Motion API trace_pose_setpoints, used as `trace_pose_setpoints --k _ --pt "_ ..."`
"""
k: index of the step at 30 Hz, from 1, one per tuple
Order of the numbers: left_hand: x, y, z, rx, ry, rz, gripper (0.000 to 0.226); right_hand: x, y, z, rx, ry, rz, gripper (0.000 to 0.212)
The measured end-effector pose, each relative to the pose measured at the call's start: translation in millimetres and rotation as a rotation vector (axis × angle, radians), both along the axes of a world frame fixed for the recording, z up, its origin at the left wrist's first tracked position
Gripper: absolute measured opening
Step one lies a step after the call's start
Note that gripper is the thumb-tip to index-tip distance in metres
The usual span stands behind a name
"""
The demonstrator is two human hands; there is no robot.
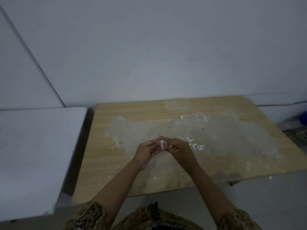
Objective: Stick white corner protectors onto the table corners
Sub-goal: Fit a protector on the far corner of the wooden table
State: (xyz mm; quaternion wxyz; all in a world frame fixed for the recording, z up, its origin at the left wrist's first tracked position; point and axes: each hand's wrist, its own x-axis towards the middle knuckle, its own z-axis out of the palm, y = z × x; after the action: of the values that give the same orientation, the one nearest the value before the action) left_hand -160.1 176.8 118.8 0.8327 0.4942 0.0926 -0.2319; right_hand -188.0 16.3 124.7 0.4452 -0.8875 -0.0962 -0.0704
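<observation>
A wooden table (126, 166) with a large worn grey patch fills the middle of the head view. Both my hands meet above its centre. My left hand (147, 152) and my right hand (178, 149) pinch one small white corner protector (162, 144) between their fingertips. Several more white L-shaped protectors (197, 146) lie on the table just right of my right hand. One more protector (182, 117) lies farther back.
A clear plastic lid or tray (177, 103) sits at the table's back edge by the wall. A white block or cabinet (36, 146) stands close on the left, with a narrow gap to the table. Dark objects (299, 127) sit past the right edge.
</observation>
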Motion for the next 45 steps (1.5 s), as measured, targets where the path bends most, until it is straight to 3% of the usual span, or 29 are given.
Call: trace_pose_setpoints --k 5,11,14,19,26,32,35,40,45 --pt "-3 -4 0 -0.04 0.017 -0.003 0.027 -4 -5 -1 -0.009 -0.071 -0.034 0.031" --pt "-2 -3 4 -0.023 0.002 -0.02 0.026 -10 -2 1 0.207 -0.051 -0.061 0.019" --pt "-6 -3 0 -0.004 0.021 -0.033 0.025 -15 3 -2 0.419 0.04 -0.144 0.012" --pt "-15 -8 -18 0.036 0.111 0.006 0.031 -24 -9 -53 0.664 0.286 -0.5 0.006" --pt "-20 -10 -30 0.065 0.18 0.002 0.031 -12 -64 -132 0.648 0.534 -0.929 0.016" --pt "-17 -13 -35 0.062 0.207 0.019 0.026 18 -86 -153 0.57 0.595 -0.96 0.016" --pt "-15 -13 -32 0.056 0.209 0.032 0.023 27 -86 -146 0.722 0.558 -0.969 0.011" --pt "-12 -11 -27 0.027 0.219 0.045 0.013 21 -77 -158 0.666 0.548 -1.03 0.025" --pt "-11 -19 -22 0.022 0.26 0.036 0.012 -5 -35 -99 0.845 0.439 -0.746 0.014"
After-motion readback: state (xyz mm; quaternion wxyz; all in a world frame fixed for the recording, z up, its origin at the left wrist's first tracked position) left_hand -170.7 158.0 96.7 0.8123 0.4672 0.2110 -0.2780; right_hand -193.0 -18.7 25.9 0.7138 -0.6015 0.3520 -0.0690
